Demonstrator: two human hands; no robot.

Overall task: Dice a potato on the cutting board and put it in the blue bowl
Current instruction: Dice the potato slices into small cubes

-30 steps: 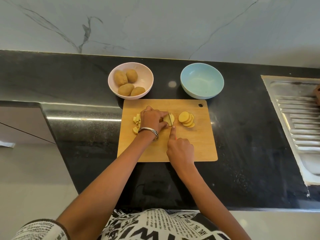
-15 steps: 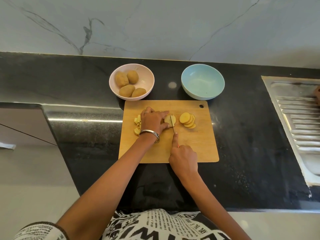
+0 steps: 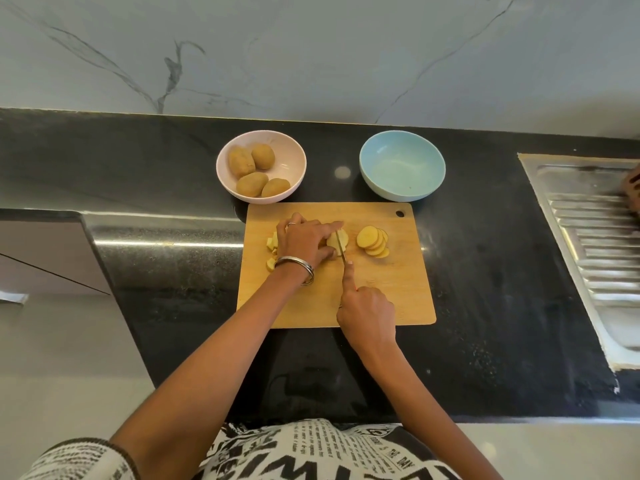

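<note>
The right hand (image 3: 367,311) is working nearest the person, gripping the handle of a thin-bladed knife (image 3: 341,250) with its forefinger stretched along the spine, over the rectangular wooden cutting board (image 3: 391,296) lying on the black speckled stone desk (image 3: 485,278); the blade is resting across a short stack of pale yellow potato slices (image 3: 337,240) near the board's middle; the left hand (image 3: 306,241), wearing a silver bangle (image 3: 300,268) at the wrist, is lying over that stack with fingers curved down onto it, holding it steady; small diced potato pieces (image 3: 271,252) are sitting on the board partly under and left of that hand; a fanned row of round potato slices (image 3: 373,241) is lying to the right of the blade, apart from it; beyond the board, the round blue bowl (image 3: 402,165) is standing beside a round pink bowl (image 3: 291,157) holding four whole brown potatoes (image 3: 250,184).
</note>
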